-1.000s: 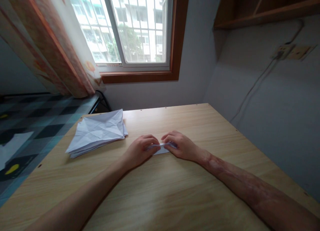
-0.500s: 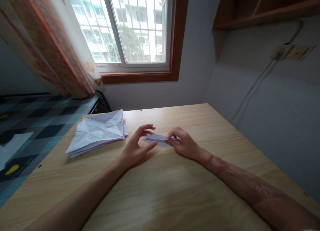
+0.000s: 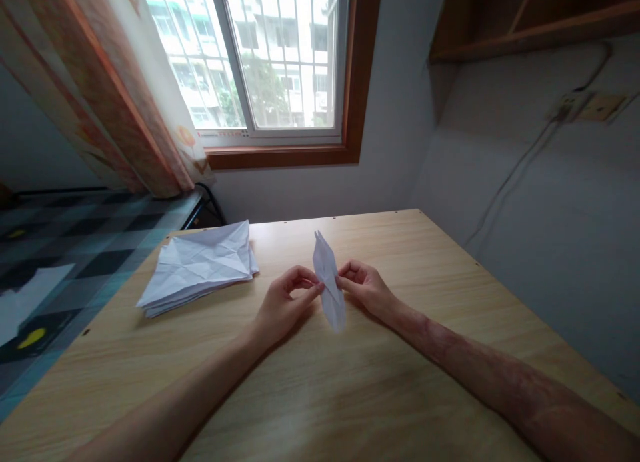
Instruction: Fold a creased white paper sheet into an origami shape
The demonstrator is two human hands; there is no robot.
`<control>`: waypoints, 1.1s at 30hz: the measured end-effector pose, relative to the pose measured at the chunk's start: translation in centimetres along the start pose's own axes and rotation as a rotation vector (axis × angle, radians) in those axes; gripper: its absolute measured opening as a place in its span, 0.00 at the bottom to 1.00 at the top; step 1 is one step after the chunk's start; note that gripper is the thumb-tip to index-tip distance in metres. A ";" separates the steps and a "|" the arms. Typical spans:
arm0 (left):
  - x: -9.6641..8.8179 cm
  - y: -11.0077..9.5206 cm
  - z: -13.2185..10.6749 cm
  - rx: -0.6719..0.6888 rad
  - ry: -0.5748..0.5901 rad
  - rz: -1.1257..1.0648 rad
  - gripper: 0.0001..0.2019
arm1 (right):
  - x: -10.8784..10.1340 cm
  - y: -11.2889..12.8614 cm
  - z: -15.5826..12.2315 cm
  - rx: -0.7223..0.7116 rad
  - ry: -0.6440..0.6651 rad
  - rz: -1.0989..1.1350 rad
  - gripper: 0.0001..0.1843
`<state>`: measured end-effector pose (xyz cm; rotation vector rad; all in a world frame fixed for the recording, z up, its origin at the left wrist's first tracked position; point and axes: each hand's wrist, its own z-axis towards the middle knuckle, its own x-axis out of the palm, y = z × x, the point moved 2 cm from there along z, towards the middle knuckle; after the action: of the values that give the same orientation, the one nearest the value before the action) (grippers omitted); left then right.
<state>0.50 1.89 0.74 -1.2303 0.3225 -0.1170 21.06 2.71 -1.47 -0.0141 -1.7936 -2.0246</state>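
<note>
A small folded white paper piece (image 3: 329, 280) is held up above the wooden table (image 3: 350, 389), standing roughly on end and tilted. My left hand (image 3: 285, 302) pinches its left edge between thumb and fingers. My right hand (image 3: 364, 286) pinches its right edge. Both hands hover near the middle of the table, with the forearms stretched across it.
A stack of creased white paper sheets (image 3: 200, 265) lies at the table's far left. Behind are a window (image 3: 270, 55) and a curtain (image 3: 100, 89). A bed with a checked cover (image 3: 60, 249) stands to the left. A wall socket with cable (image 3: 570, 105) and shelf sit to the right.
The folded paper lay flat under both hands, was then lifted by my right hand, and is now turned upright and pinched between both hands.
</note>
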 end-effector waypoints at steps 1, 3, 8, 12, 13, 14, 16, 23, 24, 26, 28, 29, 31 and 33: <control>-0.1 0.0 0.0 0.008 -0.011 0.010 0.11 | 0.1 -0.1 -0.1 0.000 0.006 -0.001 0.22; -0.2 -0.1 0.1 0.022 -0.019 0.021 0.09 | 0.2 -0.2 -0.2 -0.005 0.017 -0.004 0.22; -0.4 -0.5 -0.1 0.032 0.027 0.021 0.08 | 0.3 -0.4 -0.4 -0.021 0.020 -0.035 0.22; -0.3 -0.9 -0.2 0.009 0.025 0.049 0.13 | 0.2 -0.6 -0.5 -0.024 0.037 -0.061 0.24; -0.3 -1.0 -0.3 0.006 0.013 0.069 0.13 | 0.1 -0.6 -0.5 -0.025 0.043 -0.068 0.24; -0.2 -1.0 -0.3 0.003 0.001 0.088 0.13 | 0.1 -0.7 -0.5 -0.025 0.047 -0.077 0.24; -0.1 -0.9 -0.2 0.000 -0.012 0.107 0.13 | 0.0 -0.7 -0.6 -0.029 0.044 -0.096 0.24; 0.1 -1.8 -0.4 0.112 0.078 0.155 0.10 | 0.3 -0.3 -0.7 -0.033 0.019 -0.164 0.25; 0.1 -1.9 -0.4 0.128 0.092 0.157 0.11 | 0.4 -0.3 -0.8 -0.031 0.017 -0.167 0.25; 0.0 -2.1 -0.5 0.147 0.104 0.158 0.12 | 0.5 -0.2 -0.8 -0.037 0.003 -0.165 0.25; 0.0 -1.9 -0.4 0.129 0.090 0.155 0.12 | 0.5 -0.2 -0.8 -0.041 -0.006 -0.164 0.25; 0.0 -1.6 -0.4 0.105 0.080 0.146 0.12 | 0.5 -0.2 -0.9 -0.042 -0.008 -0.165 0.25; 0.0 -0.9 -0.2 0.051 0.053 0.090 0.12 | 0.5 -0.3 -0.9 -0.037 -0.003 -0.167 0.24; 0.0 -0.2 -0.1 0.013 0.046 -0.020 0.13 | 0.4 -0.3 -0.8 -0.032 0.006 -0.169 0.23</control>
<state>0.50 1.76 0.89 -1.2192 0.3488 -0.1644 20.78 1.80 -1.77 0.1387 -1.8130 -2.1666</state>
